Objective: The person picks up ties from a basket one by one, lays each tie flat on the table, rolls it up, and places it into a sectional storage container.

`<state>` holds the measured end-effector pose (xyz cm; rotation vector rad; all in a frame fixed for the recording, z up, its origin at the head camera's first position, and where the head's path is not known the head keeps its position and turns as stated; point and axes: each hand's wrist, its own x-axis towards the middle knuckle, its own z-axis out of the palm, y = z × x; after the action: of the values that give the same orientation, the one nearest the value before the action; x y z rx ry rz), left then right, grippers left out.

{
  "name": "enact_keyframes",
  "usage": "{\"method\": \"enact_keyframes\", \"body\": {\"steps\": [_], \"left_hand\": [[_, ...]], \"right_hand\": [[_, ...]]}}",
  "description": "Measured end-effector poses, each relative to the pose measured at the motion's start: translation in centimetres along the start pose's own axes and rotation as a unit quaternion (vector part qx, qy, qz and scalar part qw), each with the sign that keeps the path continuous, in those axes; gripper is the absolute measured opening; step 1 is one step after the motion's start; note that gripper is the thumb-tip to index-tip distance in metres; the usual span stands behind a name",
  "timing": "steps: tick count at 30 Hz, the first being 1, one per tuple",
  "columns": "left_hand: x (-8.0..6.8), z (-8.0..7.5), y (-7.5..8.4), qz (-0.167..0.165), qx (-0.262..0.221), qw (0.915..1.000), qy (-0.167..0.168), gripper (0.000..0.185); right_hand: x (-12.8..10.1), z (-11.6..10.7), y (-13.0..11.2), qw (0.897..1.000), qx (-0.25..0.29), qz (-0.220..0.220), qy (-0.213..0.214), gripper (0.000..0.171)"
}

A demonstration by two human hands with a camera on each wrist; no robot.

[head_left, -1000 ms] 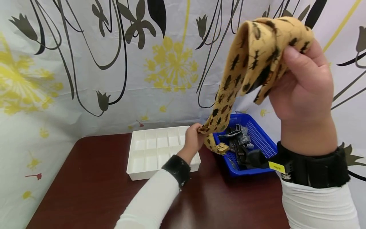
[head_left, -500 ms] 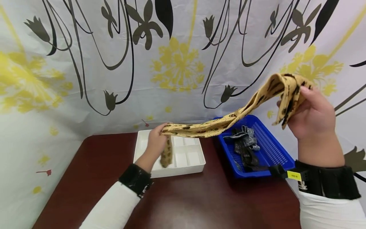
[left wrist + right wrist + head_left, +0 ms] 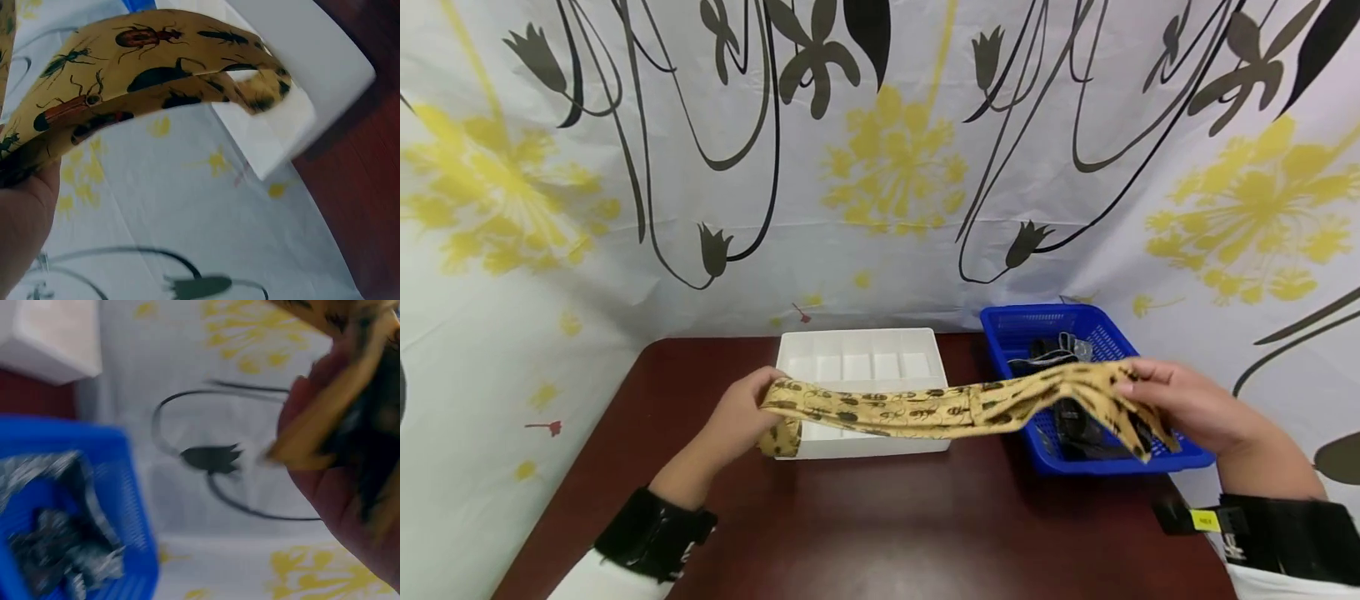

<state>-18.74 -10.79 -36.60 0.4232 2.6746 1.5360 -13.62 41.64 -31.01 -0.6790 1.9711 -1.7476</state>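
Tabletop (image 3: 925, 525) ×1 | white tray (image 3: 880, 448) ×1 | blue basket (image 3: 1112, 467) ×1 | left fingers (image 3: 758, 390), right fingers (image 3: 1156, 372): pinching printed cloth (image 3: 910, 413) ×1

Yellow label (image 3: 1206, 521): dark print is spotted here, lower right of the head view, too small to be read.
Right wristband (image 3: 1296, 537): white marks (image 3: 1234, 547) are caught, undeciphered.
Left wristband (image 3: 647, 533): pale marks (image 3: 683, 558) are glimpsed, lower left, undeciphered.

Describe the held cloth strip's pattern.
Cloth strip: dark and reddish insects on yellow, clearest in the left wrist view.
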Motion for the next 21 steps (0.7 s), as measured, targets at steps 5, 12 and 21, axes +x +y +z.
{"method": "enact_keyframes", "body": {"steps": [5, 12, 21], "left_hand": [[-1.7, -1.7, -1.0, 0.004, -0.010, 0.9999, -0.007, 0.035], [-2.8, -2.0, -3.8, -0.008, 0.058, 0.9974, -0.041, 0.028], [-3.4, 2.1, -7.7, -0.027, 0.144, 0.9828, -0.112, 0.032]], "right_hand": [[-1.1, 0.9, 2.3, 0.994, -0.081, 0.077, 0.000, 0.024], [-2.5, 2.2, 5.2, 0.987, -0.088, 0.134, 0.005, 0.021], [-4.3, 4.1, 9.3, 0.967, -0.192, 0.162, 0.045, 0.024]]}}
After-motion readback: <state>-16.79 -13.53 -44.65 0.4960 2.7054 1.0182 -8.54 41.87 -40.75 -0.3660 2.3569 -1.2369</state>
